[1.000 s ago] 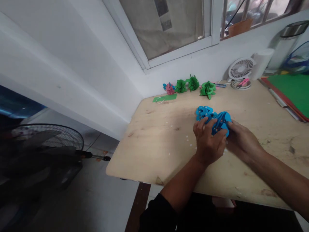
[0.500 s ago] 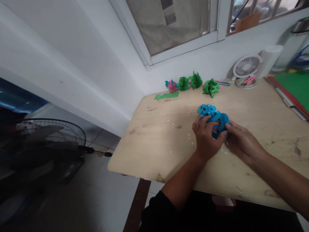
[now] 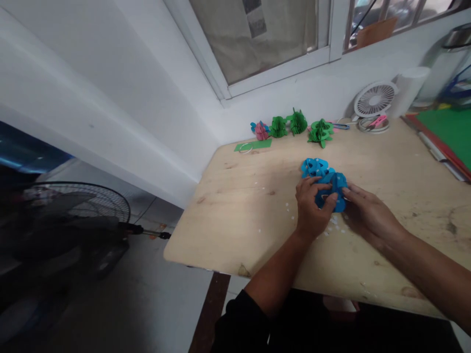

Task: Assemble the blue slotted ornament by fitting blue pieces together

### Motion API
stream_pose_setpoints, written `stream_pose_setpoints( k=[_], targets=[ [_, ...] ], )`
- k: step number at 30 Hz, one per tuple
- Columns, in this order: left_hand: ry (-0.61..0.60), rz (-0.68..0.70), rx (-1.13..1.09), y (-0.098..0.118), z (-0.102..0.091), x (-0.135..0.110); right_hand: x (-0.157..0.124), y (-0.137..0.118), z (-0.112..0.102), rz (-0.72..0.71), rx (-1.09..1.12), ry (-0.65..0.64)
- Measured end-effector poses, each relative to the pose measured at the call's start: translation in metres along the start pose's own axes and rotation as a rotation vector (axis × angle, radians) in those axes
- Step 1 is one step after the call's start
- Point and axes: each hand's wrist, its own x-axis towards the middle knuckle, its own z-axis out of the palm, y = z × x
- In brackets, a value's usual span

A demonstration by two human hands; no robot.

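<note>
Between my hands is a blue paper cut-out [image 3: 339, 182], with curved edges and openings in it. My left hand [image 3: 312, 203] grips its left side, the thumb pressed on the front and the fingers along the top. At the right edge, my right hand [image 3: 368, 208] pinches it between thumb and fingers, some of them hidden. Just beyond my left fingers, more blue paper cut-outs [image 3: 314, 167] with small white spots lie on the wooden table [image 3: 235, 211]. Tiny white paper bits [image 3: 334, 223] are scattered below and left of my hands.
Along the wall stand several green paper shapes [image 3: 297, 122] and a pink-and-blue one [image 3: 261, 131]. A green strip [image 3: 261, 144] lies near them. A small white fan [image 3: 375, 100] and tape rolls [image 3: 373, 125] are at the back right. A large floor fan [image 3: 73, 215] stands left of the table.
The blue cut-out has turned and opened out more toward me, showing a wider face. My left thumb has shifted left across it, and more white bits show on the table below.
</note>
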Motion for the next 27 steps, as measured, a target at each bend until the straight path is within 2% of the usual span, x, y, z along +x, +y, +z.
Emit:
stream_pose_setpoints(
  k=[7,19,27],
  targets=[
    [0.011,-0.012,-0.058,-0.0026,-0.0002,0.0006,0.0018,0.0015,-0.0022,0.012,0.004,-0.019],
    [-0.013,-0.013,0.027,0.0027,-0.0015,0.0008,0.0000,0.0002,-0.0009,-0.013,-0.015,-0.067],
    [-0.017,-0.031,-0.039,-0.0024,-0.0018,0.0011,-0.0008,-0.0003,-0.0003,-0.010,-0.017,-0.028]
  ],
)
